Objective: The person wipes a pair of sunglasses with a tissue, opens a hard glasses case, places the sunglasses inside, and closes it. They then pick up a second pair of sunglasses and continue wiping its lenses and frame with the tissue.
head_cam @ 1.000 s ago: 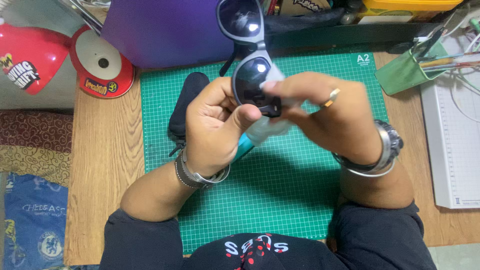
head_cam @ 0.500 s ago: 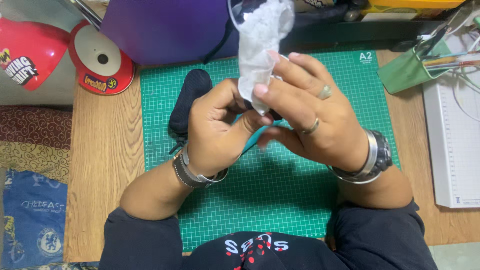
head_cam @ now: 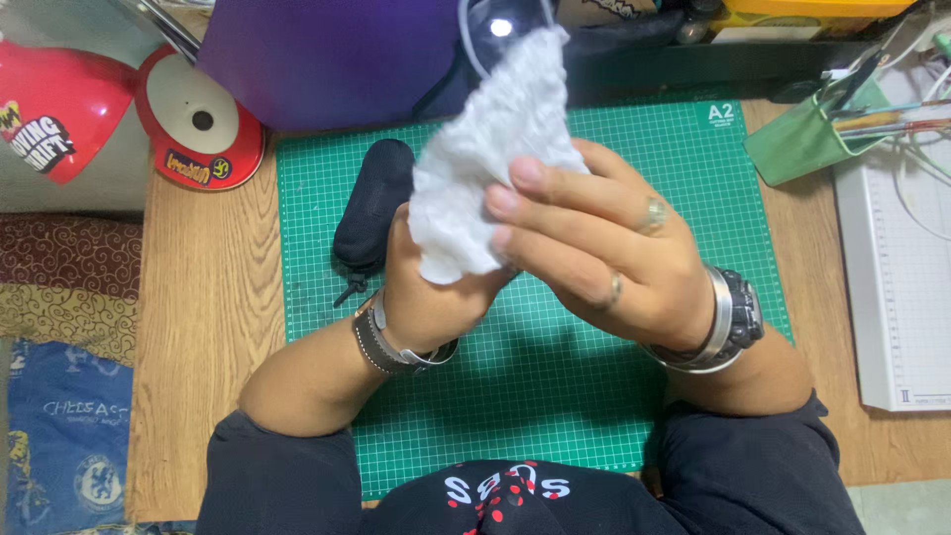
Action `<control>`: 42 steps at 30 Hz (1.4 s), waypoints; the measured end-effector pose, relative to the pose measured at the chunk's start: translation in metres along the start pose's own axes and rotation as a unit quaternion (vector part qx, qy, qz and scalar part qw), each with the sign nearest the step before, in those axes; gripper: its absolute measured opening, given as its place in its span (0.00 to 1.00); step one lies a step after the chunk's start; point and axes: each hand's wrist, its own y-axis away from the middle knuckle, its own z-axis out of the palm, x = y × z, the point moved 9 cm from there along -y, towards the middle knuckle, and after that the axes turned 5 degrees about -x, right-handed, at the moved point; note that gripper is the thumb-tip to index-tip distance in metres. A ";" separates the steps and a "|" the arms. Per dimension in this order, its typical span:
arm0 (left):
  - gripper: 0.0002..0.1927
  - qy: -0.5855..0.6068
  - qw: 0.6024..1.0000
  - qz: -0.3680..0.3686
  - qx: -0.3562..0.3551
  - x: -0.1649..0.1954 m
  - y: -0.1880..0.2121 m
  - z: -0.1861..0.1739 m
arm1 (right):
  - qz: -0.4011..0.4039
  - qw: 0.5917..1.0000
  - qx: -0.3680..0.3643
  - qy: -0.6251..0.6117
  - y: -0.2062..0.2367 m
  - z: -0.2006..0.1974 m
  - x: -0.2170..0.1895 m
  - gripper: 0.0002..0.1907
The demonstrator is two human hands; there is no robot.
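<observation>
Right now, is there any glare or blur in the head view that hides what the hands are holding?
Head view: one bright glare spot on the dark lens at the top edge; the white tissue is near overexposed, its texture washed out; the right hand is sharp; soft shadows lie on the green cutting mat.

Crinkled white paper tissue (head_cam: 490,163); matt green mat (head_cam: 555,386); wood desk (head_cam: 213,327).

Wooden desk (head_cam: 213,327) under green cutting mat (head_cam: 555,396). Red desk lamp (head_cam: 119,119) upper left, 1 purple panel (head_cam: 327,59) behind. Patterned fabric (head_cam: 64,282), possibly bedding, left.
</observation>
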 end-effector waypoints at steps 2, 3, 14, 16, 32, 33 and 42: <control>0.20 0.040 0.999 -0.016 -0.004 -0.006 0.001 0.004 | 0.017 1.000 0.012 -0.004 0.004 -0.008 0.003 0.20; 0.20 0.106 0.994 -0.035 0.007 -0.011 0.002 0.005 | 0.027 0.999 0.019 -0.006 0.007 -0.010 0.004 0.20; 0.18 0.199 0.980 0.011 -0.003 -0.014 -0.006 0.007 | 0.342 0.792 0.197 -0.466 0.047 0.017 0.055 0.29; 0.17 0.128 0.991 0.027 -0.001 -0.009 -0.009 0.005 | 0.365 0.720 0.193 -0.557 0.052 0.029 0.061 0.27; 0.28 0.196 0.978 -0.021 0.069 -0.018 -0.015 -0.004 | 0.358 0.790 0.171 -0.468 0.061 0.023 0.071 0.17; 0.29 0.168 0.983 -0.018 0.068 -0.014 -0.016 -0.005 | 0.345 0.831 0.163 -0.405 0.056 0.016 0.069 0.16; 0.38 -0.037 0.997 0.000 0.062 0.025 -0.016 -0.004 | 0.136 0.980 0.006 0.144 -0.003 0.005 0.020 0.10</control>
